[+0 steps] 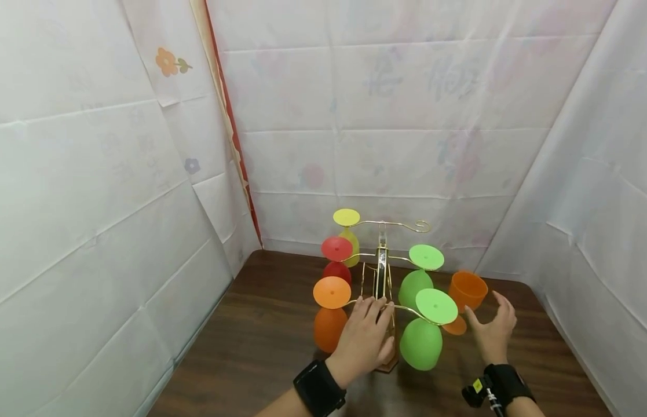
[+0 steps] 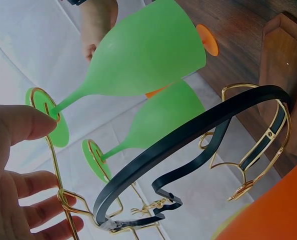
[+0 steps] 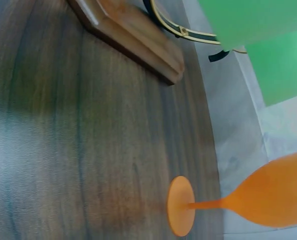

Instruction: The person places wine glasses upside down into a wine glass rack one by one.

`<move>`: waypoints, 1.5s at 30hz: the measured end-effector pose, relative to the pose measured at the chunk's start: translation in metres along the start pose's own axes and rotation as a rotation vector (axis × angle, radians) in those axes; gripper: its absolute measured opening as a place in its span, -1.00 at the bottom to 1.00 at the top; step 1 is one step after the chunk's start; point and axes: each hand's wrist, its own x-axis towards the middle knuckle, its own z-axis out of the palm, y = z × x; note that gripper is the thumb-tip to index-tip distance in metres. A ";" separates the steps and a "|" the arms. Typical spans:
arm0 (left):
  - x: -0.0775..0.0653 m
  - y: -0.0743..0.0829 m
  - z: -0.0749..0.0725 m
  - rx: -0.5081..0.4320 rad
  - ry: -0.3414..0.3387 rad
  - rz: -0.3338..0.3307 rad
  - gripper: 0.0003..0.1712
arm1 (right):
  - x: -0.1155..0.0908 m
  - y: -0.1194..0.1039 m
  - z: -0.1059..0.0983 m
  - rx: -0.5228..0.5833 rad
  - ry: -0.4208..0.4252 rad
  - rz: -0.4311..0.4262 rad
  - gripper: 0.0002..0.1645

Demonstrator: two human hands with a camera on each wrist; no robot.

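A gold-wire wine glass rack point(image 1: 382, 272) with a wooden base point(image 2: 283, 65) stands on the table. My left hand point(image 1: 362, 339) grips its front wire, thumb on one side and fingers on the other in the left wrist view. Upside down on the right hang two green wine glasses point(image 1: 421, 344); on the left hang an orange one point(image 1: 331, 329), a red one point(image 1: 337, 271) and a yellow one point(image 1: 349, 246). Another orange wine glass point(image 1: 468, 289) stands upright on the table. Beside it, my right hand point(image 1: 494, 330) has thumb and fingers spread, holding nothing.
The dark wooden table point(image 1: 240, 336) reaches back to white cloth walls point(image 1: 406, 116) on the left, back and right. At the rack's far right, a curled wire hook point(image 1: 421, 226) carries no glass.
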 end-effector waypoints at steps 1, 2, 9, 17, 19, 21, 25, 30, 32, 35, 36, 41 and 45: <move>0.000 0.000 0.000 -0.001 0.000 0.000 -0.32 | -0.002 0.002 0.000 -0.005 -0.010 0.029 -0.05; -0.001 0.001 0.000 -0.004 0.001 0.000 -0.31 | -0.003 0.003 -0.001 -0.013 -0.023 0.060 0.01; -0.002 0.001 0.001 -0.014 0.001 -0.005 -0.32 | -0.010 0.009 -0.001 -0.020 -0.146 0.282 0.31; -0.002 0.001 0.001 -0.020 0.006 -0.010 -0.32 | -0.007 0.020 0.008 0.049 -0.244 0.369 0.34; -0.002 0.001 0.001 -0.016 0.002 -0.011 -0.33 | -0.006 0.023 0.011 0.054 -0.268 0.376 0.31; -0.002 0.000 0.001 -0.013 -0.001 -0.012 -0.33 | -0.004 0.025 0.015 0.063 -0.281 0.372 0.28; -0.002 0.000 0.001 -0.011 0.001 -0.009 -0.32 | -0.002 0.026 0.022 0.091 -0.281 0.358 0.23; -0.001 0.000 0.002 -0.012 0.000 -0.007 -0.31 | -0.001 0.027 0.030 0.140 -0.251 0.345 0.17; -0.001 0.000 0.002 -0.011 0.000 -0.010 -0.31 | 0.001 0.027 0.033 0.148 -0.227 0.327 0.14; -0.001 0.000 0.002 -0.013 -0.002 -0.010 -0.32 | 0.005 0.027 0.036 0.147 -0.177 0.303 0.09; -0.001 0.000 0.002 -0.011 -0.004 -0.009 -0.33 | 0.007 0.027 0.037 0.139 -0.159 0.301 0.08; -0.001 0.002 0.000 -0.007 -0.007 -0.008 -0.35 | 0.016 0.024 0.040 0.127 -0.090 0.334 0.02; -0.001 0.002 -0.001 -0.008 -0.006 -0.015 -0.36 | 0.023 0.023 0.042 0.133 -0.079 0.353 0.04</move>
